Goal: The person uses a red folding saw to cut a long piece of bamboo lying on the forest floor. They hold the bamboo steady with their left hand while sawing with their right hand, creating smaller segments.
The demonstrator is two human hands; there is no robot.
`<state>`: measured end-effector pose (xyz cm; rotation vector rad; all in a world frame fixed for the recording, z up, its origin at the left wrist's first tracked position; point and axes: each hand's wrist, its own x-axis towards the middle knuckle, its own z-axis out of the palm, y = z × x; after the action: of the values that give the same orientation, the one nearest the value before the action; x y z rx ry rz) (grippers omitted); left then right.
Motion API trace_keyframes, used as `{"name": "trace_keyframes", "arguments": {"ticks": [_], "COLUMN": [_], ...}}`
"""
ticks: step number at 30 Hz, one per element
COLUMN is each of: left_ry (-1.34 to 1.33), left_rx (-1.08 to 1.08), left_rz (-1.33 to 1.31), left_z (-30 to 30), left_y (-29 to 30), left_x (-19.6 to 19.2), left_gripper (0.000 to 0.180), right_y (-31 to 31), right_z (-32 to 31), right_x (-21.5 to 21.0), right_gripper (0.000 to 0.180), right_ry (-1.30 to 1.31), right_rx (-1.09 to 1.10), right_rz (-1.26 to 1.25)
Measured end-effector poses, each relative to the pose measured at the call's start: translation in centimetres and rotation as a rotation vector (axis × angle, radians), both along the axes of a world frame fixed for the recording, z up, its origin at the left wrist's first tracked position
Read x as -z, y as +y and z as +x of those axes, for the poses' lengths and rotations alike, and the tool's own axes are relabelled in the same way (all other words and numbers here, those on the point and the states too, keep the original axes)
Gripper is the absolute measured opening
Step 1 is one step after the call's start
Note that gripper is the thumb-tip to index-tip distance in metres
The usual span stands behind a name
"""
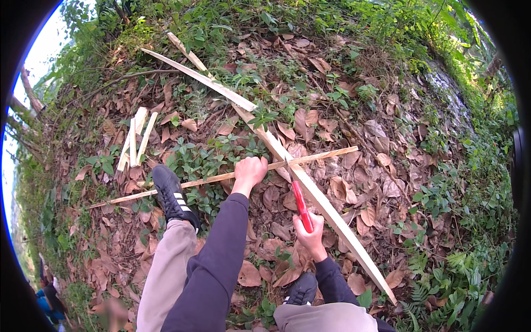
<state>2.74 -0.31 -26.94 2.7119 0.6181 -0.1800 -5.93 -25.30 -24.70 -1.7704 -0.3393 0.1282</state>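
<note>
In the head view, brown leaf litter (pixel 381 185) and green plants (pixel 464 191) cover open ground, with three short pale pieces (pixel 133 143) at left. One long, thin, pale-brown strip (pixel 326 155) lies across one beam (pixel 338 217) and under the left shoe (pixel 170 191). The left hand (pixel 250 172) curls its fingers around the strip; the right hand's (pixel 311 235) fingers wrap one saw's red handle (pixel 300 202).

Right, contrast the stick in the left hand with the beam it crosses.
The stick is much slimmer than the beam. The stick rises gently toward the right; the beam slants down to the right. The left hand grips the stick, while neither hand holds the beam. Both are pale wood.
</note>
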Motion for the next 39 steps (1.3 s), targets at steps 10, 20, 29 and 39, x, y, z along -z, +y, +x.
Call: {"name": "trace_keyframes", "arguments": {"ticks": [10, 20, 29, 39], "left_ry": [-0.247, -0.003, -0.030, -0.217], "left_rx": [0.080, 0.087, 0.068, 0.042], "left_rz": [0.157, -0.055, -0.070, 0.052], "left_z": [-0.5, -0.3, -0.6, -0.7], "left_y": [-0.2, -0.1, 0.2, 1.2], "left_x": [2.6, 0.8, 0.7, 3.1], "left_gripper": [0.051, 0.051, 0.049, 0.056], "right_y": [1.4, -0.6, 0.6, -1.1], "right_z": [0.1, -0.6, -1.1, -2.6], "right_x": [-2.7, -1.9, -2.6, -12.2], "right_gripper": [0.026, 0.021, 0.023, 0.018], "right_ry": [0.071, 0.070, 0.222, 0.088], "right_rx": [0.079, 0.023, 0.115, 0.170], "right_rz": [-0.037, -0.048, 0.038, 0.011]}}
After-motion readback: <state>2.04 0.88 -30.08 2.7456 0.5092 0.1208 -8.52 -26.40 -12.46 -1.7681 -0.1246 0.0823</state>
